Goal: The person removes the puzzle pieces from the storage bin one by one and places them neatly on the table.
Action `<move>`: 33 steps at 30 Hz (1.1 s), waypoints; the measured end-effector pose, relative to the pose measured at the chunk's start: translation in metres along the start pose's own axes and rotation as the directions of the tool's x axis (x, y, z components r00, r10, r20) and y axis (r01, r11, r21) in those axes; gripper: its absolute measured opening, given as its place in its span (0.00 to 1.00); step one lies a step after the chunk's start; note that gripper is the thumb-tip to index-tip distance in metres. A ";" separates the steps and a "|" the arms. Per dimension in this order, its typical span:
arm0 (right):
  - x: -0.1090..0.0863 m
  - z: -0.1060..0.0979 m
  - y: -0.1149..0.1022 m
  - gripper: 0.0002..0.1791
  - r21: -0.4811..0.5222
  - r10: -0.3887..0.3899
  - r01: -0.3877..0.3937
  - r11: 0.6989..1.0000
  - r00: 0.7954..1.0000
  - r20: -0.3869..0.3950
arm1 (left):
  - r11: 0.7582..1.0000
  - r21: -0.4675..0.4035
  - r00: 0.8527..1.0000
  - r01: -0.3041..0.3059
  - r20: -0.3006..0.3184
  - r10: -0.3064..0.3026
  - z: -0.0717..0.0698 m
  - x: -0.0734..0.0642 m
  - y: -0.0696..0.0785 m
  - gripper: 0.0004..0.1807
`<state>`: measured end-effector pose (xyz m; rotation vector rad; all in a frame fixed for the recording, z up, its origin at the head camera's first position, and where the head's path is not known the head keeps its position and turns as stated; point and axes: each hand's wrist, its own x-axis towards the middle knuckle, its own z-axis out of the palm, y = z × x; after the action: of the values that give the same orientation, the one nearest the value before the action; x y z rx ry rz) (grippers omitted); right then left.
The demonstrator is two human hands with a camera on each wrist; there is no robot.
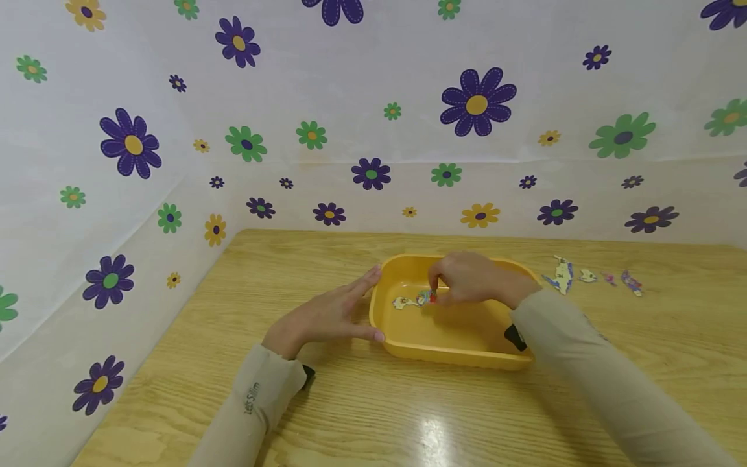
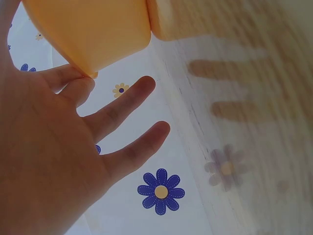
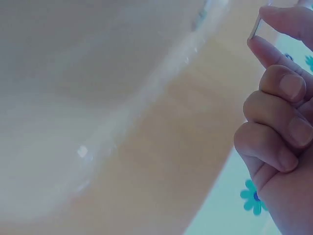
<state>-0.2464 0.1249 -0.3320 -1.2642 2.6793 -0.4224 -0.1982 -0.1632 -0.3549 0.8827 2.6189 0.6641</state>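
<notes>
A yellow rectangular plastic basin (image 1: 455, 355) stands on the wooden table. Over its inside, my right hand (image 1: 469, 277) pinches a thin, flat printed cut-out (image 3: 255, 27) between thumb and index finger, the other fingers curled in. The held cut-out shows edge-on in the right wrist view. Below and left of that hand, small colourful cut-outs (image 1: 401, 303) lie on the basin's floor. My left hand (image 1: 327, 318) rests against the basin's left end with fingers spread, thumb at the front corner and fingertips at the rim further back. Two of its fingers extend free in the left wrist view.
Right of the basin, several flat cut-outs lie in a row on the table (image 1: 408, 402), among them a larger cream and blue one (image 1: 561, 275) and a purple one (image 1: 631, 283). A white flower-patterned sheet (image 1: 350, 117) rises behind the table and along its left side.
</notes>
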 end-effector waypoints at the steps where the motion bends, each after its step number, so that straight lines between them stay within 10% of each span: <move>1: -0.001 -0.002 0.000 0.06 0.005 0.005 -0.005 1.000 1.000 -0.001 | 1.000 0.000 1.000 0.000 -0.001 0.000 0.000 0.000 0.000 0.62; 33: -0.057 -0.058 0.022 0.06 0.089 0.175 -0.162 0.983 0.970 -0.167 | 0.999 -0.035 1.000 0.006 -0.005 -0.006 0.001 0.000 -0.002 0.63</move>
<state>-0.2413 0.1936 -0.2828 -1.0122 2.8561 -0.6293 -0.1987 -0.1642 -0.3563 0.8641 2.6051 0.7086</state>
